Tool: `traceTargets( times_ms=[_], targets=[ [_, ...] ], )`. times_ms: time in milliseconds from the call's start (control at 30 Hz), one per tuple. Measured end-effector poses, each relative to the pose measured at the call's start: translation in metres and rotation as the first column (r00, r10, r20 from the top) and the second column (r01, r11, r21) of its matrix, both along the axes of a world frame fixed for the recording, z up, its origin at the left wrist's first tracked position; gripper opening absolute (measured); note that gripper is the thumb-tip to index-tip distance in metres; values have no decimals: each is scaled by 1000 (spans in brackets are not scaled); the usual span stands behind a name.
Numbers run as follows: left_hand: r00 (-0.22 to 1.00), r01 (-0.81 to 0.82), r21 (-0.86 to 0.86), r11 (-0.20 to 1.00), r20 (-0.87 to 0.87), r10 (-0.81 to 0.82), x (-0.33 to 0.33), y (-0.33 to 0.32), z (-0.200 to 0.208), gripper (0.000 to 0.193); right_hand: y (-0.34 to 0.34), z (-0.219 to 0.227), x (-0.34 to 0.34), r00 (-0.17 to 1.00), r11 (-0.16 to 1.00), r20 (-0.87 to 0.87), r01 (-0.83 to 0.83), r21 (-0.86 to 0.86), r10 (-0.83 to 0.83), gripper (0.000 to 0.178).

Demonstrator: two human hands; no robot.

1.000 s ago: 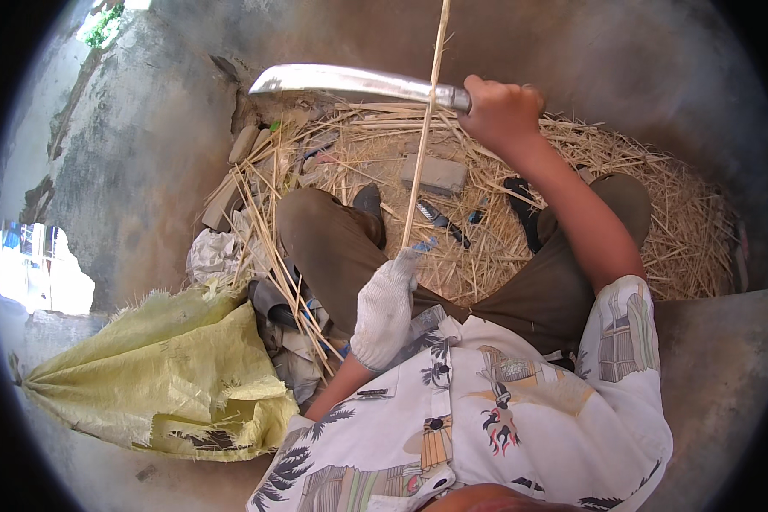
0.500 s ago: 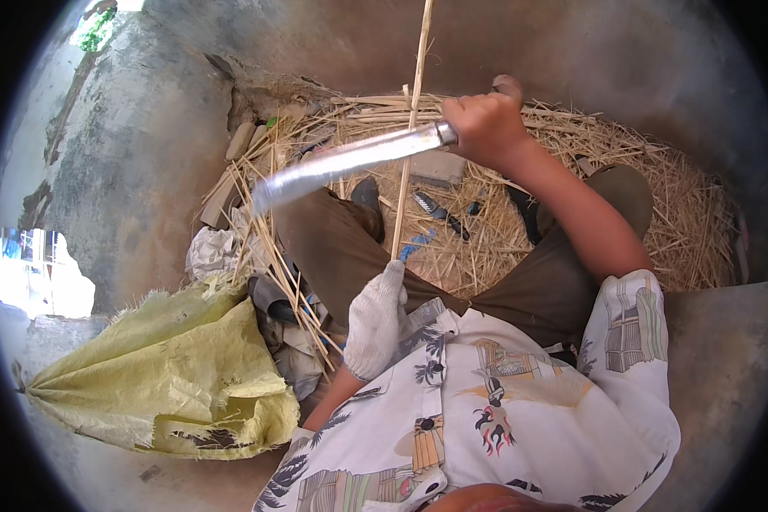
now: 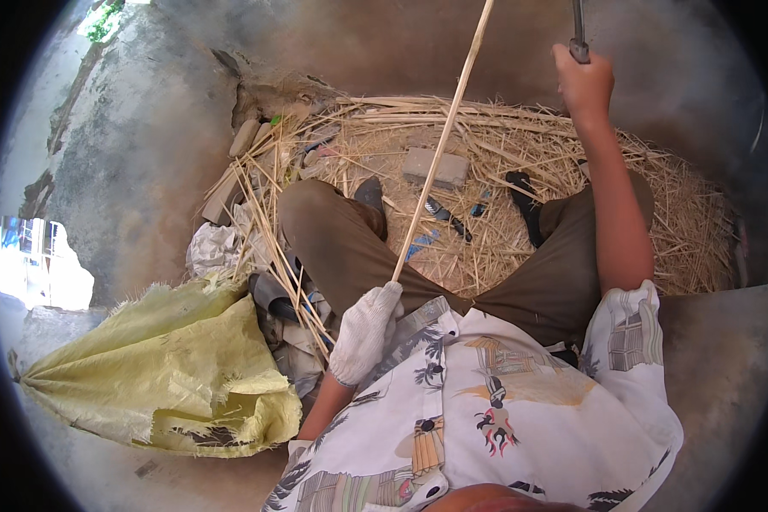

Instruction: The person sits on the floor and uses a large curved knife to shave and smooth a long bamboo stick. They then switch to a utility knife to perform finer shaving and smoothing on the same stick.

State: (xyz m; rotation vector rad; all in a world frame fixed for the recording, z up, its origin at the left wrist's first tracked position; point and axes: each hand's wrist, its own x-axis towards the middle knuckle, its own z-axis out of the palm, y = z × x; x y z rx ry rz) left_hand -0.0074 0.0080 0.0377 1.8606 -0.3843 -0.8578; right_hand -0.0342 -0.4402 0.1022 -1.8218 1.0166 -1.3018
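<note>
My left hand [image 3: 369, 333], in a white knitted glove, is closed round the lower end of a long pale wooden stick [image 3: 439, 149]. The stick slants up and to the right and runs out of the picture at the top. My bare right hand [image 3: 587, 90] grips the dark handle of a machete [image 3: 578, 21], held high at the upper right and apart from the stick. Its narrow edge-on part points upward, and most of the blade lies outside the view.
Split strips and shavings [image 3: 674, 218] cover the floor round my crossed legs. A brick [image 3: 435, 167], a folding knife-like tool [image 3: 448, 219] and blue scraps lie between my feet. At left are a yellow woven sack [image 3: 154, 367] and crumpled pale sheeting [image 3: 213, 250]. Walls [image 3: 154, 136] stand close around.
My right hand has swung the machete up and to the right, away from across the stick. The stick's upper end has tilted right; my left hand has dropped slightly, still holding it.
</note>
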Motion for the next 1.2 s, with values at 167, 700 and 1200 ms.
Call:
traceTargets(
  times_ms=[167,700,1200],
  targets=[
    [967,-36,-111,993,-256,7,8,-68,37,40,70,-30,-37,995,990,22,-96,-101,99,28],
    [851,150,-433,889,-402,-339,43,-192,48,38,50,-62,-26,897,770,-394,-106,-629,-199,16],
    [807,63,-491,869,-487,-333,52,-172,35,35,63,-49,-12,861,722,-494,-265,-640,-121,15]
  ],
)
